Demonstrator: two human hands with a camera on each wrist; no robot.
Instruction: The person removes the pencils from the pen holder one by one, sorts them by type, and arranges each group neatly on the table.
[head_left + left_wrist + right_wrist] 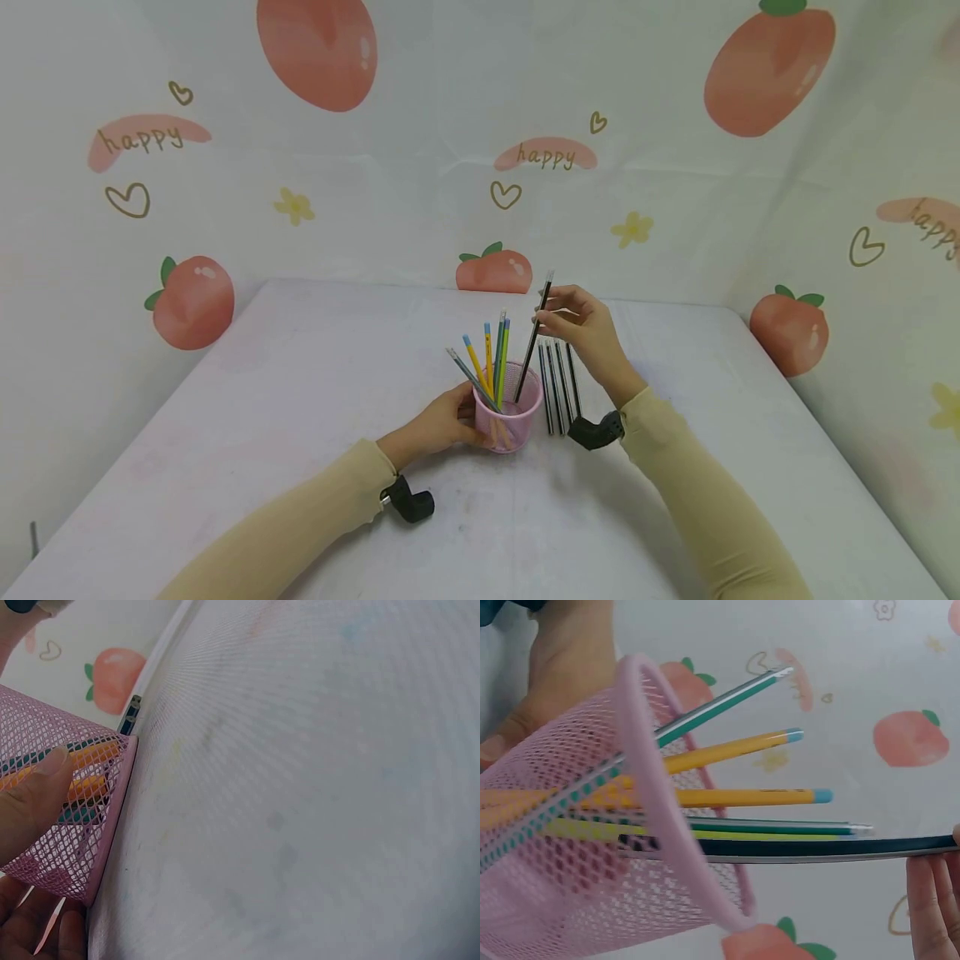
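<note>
Peach-print backdrop (pixel 420 217), white table (pixel 337 350). My left hand (pixel 438 425) grips the upright pink mesh cup (pixel 517 429), five pencils (pixel 504 358) leaning in it. My right hand (pixel 588 329) pinches a dark pencil (pixel 528 353), lower end inside the cup; can't tell if it touches bottom. Four loose pencils (pixel 554 387) lie just right of the cup.

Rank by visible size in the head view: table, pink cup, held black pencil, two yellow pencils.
1. Table
2. Pink cup
3. Held black pencil
4. Slanted yellow pencil and steeper yellow pencil: too alike to rank
</note>
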